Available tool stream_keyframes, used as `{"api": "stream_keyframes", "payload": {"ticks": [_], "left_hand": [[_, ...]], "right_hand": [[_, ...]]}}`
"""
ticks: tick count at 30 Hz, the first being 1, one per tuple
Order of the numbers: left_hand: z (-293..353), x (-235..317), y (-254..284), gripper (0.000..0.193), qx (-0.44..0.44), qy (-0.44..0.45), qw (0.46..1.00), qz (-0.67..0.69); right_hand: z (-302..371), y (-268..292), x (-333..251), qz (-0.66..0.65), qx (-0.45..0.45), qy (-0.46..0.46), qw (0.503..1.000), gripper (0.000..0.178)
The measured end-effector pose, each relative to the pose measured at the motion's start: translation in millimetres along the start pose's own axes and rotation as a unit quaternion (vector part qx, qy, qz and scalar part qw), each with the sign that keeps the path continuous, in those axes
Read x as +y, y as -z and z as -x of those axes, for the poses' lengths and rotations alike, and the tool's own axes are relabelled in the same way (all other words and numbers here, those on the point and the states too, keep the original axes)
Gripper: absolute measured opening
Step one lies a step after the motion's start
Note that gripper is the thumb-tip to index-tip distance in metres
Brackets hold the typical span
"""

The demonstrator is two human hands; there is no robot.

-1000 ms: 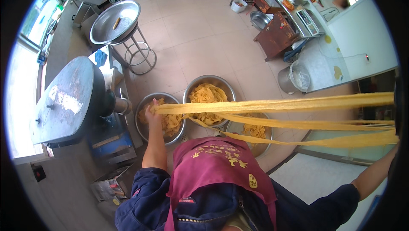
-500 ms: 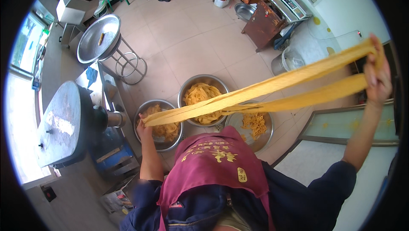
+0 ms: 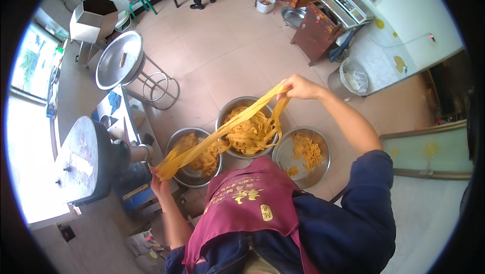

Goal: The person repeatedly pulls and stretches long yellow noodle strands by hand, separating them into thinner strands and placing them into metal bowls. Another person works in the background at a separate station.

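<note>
Long, flat, limp yellow strips (image 3: pixel 222 130) are slanting across left metal bowl (image 3: pixel 189 179) and round middle bowl (image 3: pixel 241 100). Left grip (image 3: pixel 159 185) is pinching them at middle bowl's 8 o'clock; right grip (image 3: pixel 297 88) is pinching at 2, elbow bent. Both bowls are holding heaped strips (image 3: pixel 251 135); right bowl (image 3: pixel 286 150), 4 o'clock, holding shorter pieces (image 3: pixel 307 152).

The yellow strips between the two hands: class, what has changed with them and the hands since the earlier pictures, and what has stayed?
The right hand swung left, from far right to just beyond the middle bowl. The left hand moved nearer the body, past the rim of the left bowl. The yellow strips now span less width. Both hands still hold them; both bowls keep their arrangement.
</note>
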State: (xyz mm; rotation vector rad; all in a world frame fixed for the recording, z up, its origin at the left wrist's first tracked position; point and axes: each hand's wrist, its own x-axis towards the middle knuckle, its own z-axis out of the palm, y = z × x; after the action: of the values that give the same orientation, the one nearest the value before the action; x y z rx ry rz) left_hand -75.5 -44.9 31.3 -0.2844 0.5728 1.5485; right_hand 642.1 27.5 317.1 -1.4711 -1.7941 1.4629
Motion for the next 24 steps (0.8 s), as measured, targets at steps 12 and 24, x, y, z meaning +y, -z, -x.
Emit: {"api": "stream_keyframes", "payload": {"ticks": [12,24], "left_hand": [[169,14,-21,0.034,0.000,-0.066,0.978,0.198],[176,-38,-76,0.032,0.034,-0.023,0.990,0.134]], "right_hand": [[-202,-78,42,0.046,-0.019,-0.009,0.999,0.034],[-198,-208,159,0.331,-0.112,-0.045,0.936,0.055]]}}
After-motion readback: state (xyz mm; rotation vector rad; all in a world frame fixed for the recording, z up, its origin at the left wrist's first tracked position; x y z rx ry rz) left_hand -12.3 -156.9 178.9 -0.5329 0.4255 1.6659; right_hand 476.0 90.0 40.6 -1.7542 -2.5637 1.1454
